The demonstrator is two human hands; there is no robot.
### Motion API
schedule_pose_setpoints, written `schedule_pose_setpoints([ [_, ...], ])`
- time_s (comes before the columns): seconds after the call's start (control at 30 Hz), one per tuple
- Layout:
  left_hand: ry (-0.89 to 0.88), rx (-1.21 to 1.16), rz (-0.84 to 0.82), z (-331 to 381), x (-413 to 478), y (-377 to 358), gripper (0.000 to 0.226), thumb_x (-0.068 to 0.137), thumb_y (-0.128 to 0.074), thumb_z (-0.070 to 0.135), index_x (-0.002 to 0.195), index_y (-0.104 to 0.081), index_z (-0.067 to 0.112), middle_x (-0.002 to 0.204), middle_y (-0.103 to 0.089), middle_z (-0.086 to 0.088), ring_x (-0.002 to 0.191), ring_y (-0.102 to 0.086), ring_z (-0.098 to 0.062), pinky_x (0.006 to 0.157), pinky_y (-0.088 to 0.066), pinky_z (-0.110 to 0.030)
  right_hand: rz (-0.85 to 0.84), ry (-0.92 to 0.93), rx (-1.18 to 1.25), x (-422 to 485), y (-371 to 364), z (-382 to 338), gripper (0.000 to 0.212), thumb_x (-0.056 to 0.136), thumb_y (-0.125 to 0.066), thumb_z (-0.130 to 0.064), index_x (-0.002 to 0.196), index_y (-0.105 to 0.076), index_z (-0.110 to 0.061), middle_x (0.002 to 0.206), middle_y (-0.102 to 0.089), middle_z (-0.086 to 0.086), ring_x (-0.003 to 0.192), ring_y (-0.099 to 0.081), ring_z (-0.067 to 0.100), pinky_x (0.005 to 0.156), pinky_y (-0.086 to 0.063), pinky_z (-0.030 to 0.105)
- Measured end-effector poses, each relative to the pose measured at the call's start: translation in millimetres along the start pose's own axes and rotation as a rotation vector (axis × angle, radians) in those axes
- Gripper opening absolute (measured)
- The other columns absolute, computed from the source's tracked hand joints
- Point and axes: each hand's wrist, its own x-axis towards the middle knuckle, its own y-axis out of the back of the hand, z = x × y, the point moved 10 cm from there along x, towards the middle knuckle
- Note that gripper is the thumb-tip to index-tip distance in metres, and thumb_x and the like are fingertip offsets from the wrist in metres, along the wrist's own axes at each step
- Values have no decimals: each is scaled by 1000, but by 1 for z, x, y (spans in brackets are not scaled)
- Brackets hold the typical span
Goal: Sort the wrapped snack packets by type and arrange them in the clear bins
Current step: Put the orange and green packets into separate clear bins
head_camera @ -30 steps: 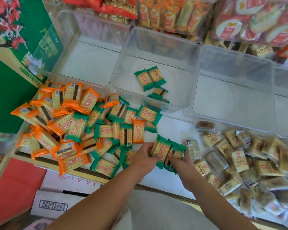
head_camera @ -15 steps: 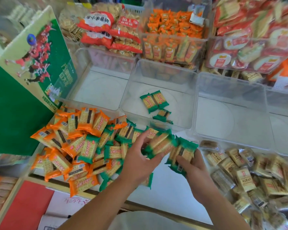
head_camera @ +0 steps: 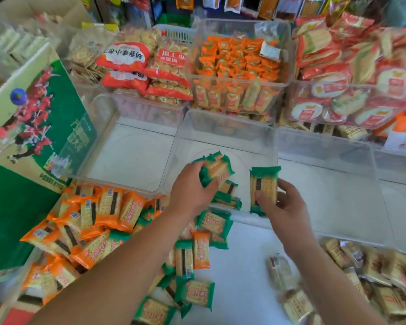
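Observation:
My left hand (head_camera: 192,188) grips a bunch of green packets (head_camera: 217,168) over the middle clear bin (head_camera: 225,127). My right hand (head_camera: 284,202) holds more green packets (head_camera: 264,188) upright above that bin's front right corner. Other green packets (head_camera: 229,195) lie in the bin below my left hand, partly hidden by it. A mixed heap of orange packets (head_camera: 108,207) and green packets (head_camera: 197,292) covers the white counter at the left. Pale beige packets (head_camera: 380,270) are piled at the lower right.
Two more clear bins flank the middle one, the left bin (head_camera: 129,158) and the right bin (head_camera: 326,179). A green carton (head_camera: 33,127) stands at the left. Stocked bins and bags of snacks (head_camera: 237,66) fill the shelf behind.
Both hands have risen from the counter with green packets and moved forward over the middle bin. The camera has tilted up, showing more of the back shelf.

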Motion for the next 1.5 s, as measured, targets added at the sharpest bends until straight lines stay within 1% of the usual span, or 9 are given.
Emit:
schedule_pose_setpoints([
  [0.17, 65, 280, -285, -19, 13, -43, 41, 95, -66, 44, 128, -63, 19, 117, -71, -3, 103, -66, -23, 83, -57, -42, -118, 81, -452, 49, -32, 3, 51, 92, -70, -30, 139, -49, -29, 100, -70, -6, 85, -68, 13, 69, -50, 26],
  [0.3, -28, 110, -151, -16, -7, -9, 31, 96, -66, 26, 126, -67, 17, 119, -70, -1, 108, -63, -19, 90, -55, -41, -225, 126, -805, 71, -63, 25, 47, 92, -67, -36, 136, -51, -30, 110, -70, 0, 88, -67, 24, 76, -58, 41],
  [0.47, -83, 17, 142, -44, -81, 58, 26, 97, -63, 18, 122, -70, 15, 117, -67, 4, 111, -60, -14, 99, -51, -33, -256, 91, -893, 66, -77, 40, 43, 95, -63, -43, 135, -57, -29, 125, -64, 0, 105, -63, 24, 79, -51, 35],
  [0.63, 250, -165, 108, -109, -172, 65, 16, 99, -64, 14, 111, -72, 21, 93, -66, 14, 80, -62, 1, 66, -51, -17, 21, 696, -688, -29, -69, -3, 21, 89, -74, -17, 110, -72, -15, 112, -66, 1, 104, -60, 23, 77, -52, 34],
  [0.77, 423, -211, 60, -156, -227, 36, 17, 99, -64, 20, 102, -70, 36, 90, -69, 17, 82, -63, -2, 71, -55, -25, -379, 281, -565, -88, -118, 91, 18, 90, -76, -30, 106, -69, -30, 107, -62, -15, 99, -63, 4, 82, -55, 32],
  [0.9, 500, -240, 47, -181, -267, 19, 23, 98, -65, 16, 98, -66, 39, 89, -70, 14, 78, -63, -3, 69, -50, -17, -644, 107, -974, -125, -149, 188, 56, 80, -78, -54, 128, -57, -32, 125, -51, -11, 118, -52, 13, 89, -49, 32],
  [1.0, 549, -161, 15, -200, -297, 17, 19, 97, -66, 19, 114, -70, 27, 96, -68, 14, 81, -63, -1, 73, -49, -15, -583, 160, -1006, -133, -148, 201, 57, 82, -79, -45, 130, -53, -29, 126, -55, -7, 119, -49, 19, 84, -51, 37],
  [1.3, 594, 124, -62, -226, -317, 7, 61, 83, -78, 40, 135, -52, 25, 131, -53, 4, 117, -58, -19, 93, -55, -37, -436, 42, -984, -130, -109, 207, 50, 91, -69, -48, 131, -51, -25, 126, -58, -4, 111, -58, 20, 81, -55, 40],
  [1.5, 541, 103, -77, -218, -300, 1, 36, 93, -69, 33, 125, -60, 21, 124, -59, 2, 108, -63, -17, 82, -55, -27, -374, 183, -777, -143, -127, 151, 22, 93, -68, -39, 114, -65, -31, 114, -61, -12, 100, -63, 16, 77, -57, 39],
])
